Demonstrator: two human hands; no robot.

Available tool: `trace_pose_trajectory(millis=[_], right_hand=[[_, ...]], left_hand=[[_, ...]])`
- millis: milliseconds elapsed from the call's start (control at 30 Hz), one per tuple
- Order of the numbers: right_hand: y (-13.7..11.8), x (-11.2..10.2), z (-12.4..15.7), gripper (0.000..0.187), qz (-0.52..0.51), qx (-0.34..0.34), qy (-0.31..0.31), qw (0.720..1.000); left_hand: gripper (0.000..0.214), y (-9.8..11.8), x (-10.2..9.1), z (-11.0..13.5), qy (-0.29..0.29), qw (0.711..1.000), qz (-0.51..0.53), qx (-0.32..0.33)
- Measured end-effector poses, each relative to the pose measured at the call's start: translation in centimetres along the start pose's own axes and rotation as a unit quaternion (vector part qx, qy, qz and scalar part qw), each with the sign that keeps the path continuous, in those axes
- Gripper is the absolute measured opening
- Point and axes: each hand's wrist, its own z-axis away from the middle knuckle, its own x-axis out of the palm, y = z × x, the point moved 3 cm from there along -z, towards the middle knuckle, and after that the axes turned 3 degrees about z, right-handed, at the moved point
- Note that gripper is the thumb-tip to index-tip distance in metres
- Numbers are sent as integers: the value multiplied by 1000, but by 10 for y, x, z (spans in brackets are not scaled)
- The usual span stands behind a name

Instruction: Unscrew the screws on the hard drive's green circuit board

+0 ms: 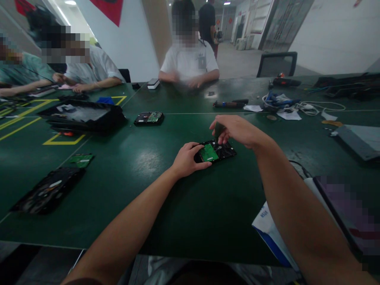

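Observation:
A hard drive (225, 151) lies on the green table in front of me, its green circuit board (209, 152) facing up. My left hand (188, 159) grips the drive's left end, with the thumb along the near edge and the fingers over the far side. Above the drive's right half, my right hand (230, 130) is bent downward with its fingers curled together. Whatever those fingers pinch is too small and dark to name. Another hard drive (149, 118) rests farther back. At the left lies a dark drive (49, 190) beside a loose green circuit board (81, 160).
A black tray (84, 114) stands at the back left. Pen-like dark tools (230, 104), tangled cables (280, 101) and a grey metal box (358, 140) lie toward the right. A blue-and-white packet (271, 233) sits beneath my right forearm. Across the table sits a person (190, 59).

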Motion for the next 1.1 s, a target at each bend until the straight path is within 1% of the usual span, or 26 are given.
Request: trace_pose_trajectory(millis=[100,233,300,400,500,600,667,733,800,900,1000,1100], right_hand=[[-5,-1,2,44,46,-20,4,999],[-5,-5,0,46,156,-37,71,984],[-2,-4,-3,43,167,-40,94,981],[2,2,-7,34,106,-56,98,988],[4,10,-11,30,-7,-65,93,993],[6,22,-12,28,-132,-71,58,987],[6,28,-13,29,-186,-81,44,978],[7,33,-13,33,-211,-98,55,971],[9,35,-15,36,-224,-106,80,965],[13,35,-18,38,-239,-92,115,960],[15,33,-21,30,-239,-79,139,958],[15,32,-21,22,-233,-90,136,959]], left_hand=[[76,0,-1,0,1,1000,-1,0],[76,1,-1,0,2,1000,1,4],[76,0,-1,0,2,1000,2,2],[77,0,0,0,3,1000,1,-1],[78,-1,1,0,5,1000,1,3],[77,-2,2,0,8,1000,-2,3],[76,-3,2,0,9,1000,-5,3],[77,-3,2,0,9,1000,-5,5],[76,-2,2,0,7,1000,-3,4],[75,-2,2,0,9,1000,-2,1],[76,-2,2,0,12,1000,-1,4],[76,-3,3,0,13,1000,-4,7]])
